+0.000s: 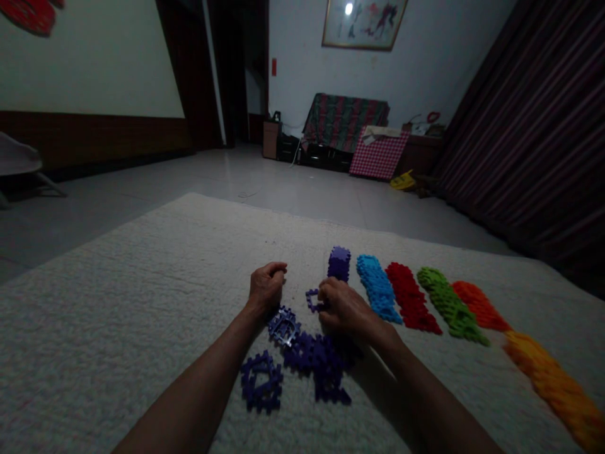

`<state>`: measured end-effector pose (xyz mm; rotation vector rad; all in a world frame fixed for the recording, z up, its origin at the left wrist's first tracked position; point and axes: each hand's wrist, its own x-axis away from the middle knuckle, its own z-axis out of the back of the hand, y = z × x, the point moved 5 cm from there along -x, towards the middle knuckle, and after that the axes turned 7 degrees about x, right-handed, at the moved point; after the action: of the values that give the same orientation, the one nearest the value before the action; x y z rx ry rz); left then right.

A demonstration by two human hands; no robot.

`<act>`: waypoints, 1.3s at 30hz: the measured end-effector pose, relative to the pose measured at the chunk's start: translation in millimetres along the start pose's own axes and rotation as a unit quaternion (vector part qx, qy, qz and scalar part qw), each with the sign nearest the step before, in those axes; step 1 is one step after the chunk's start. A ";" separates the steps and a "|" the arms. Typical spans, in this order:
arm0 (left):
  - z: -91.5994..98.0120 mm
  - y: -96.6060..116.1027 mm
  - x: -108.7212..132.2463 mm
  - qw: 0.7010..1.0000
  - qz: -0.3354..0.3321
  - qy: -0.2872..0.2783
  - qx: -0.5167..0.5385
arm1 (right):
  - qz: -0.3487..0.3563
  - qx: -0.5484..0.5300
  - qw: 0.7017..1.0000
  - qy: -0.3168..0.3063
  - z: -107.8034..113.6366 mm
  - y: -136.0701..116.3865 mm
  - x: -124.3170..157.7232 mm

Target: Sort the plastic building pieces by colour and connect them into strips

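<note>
My right hand (343, 306) has its fingers closed on a purple interlocking building piece (312, 301), a frame with a notched edge and an open middle. Just beyond it lies a row of stacked purple pieces (339, 261). My left hand (268, 285) rests on the mat with its fingers curled; whether anything is inside them is hidden. Close by its wrist lies a shinier purple piece (284, 326). Between my forearms is a loose pile of purple pieces (321, 362), partly in shadow. A notched purple ring (261, 382) lies nearer to me on the left.
Right of the purple row lie rows of blue pieces (378, 287), red pieces (411, 296), green pieces (451, 304), orange pieces (479, 306) and yellow-orange pieces (553, 378). All rest on a pale textured mat (142, 284). A cloth-covered cabinet (347, 120) stands by the far wall.
</note>
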<state>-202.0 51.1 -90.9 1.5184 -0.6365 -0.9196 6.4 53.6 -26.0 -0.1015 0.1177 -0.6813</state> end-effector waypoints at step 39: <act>0.4 8.4 3.2 1.000 0.013 -0.001 0.028 | -0.076 -0.041 0.983 0.164 16.9 33.2 9.5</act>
<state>-199.7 46.9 -83.2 1.5558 -0.6860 -0.8907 36.7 74.2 -14.4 -0.0760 0.4589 -0.8428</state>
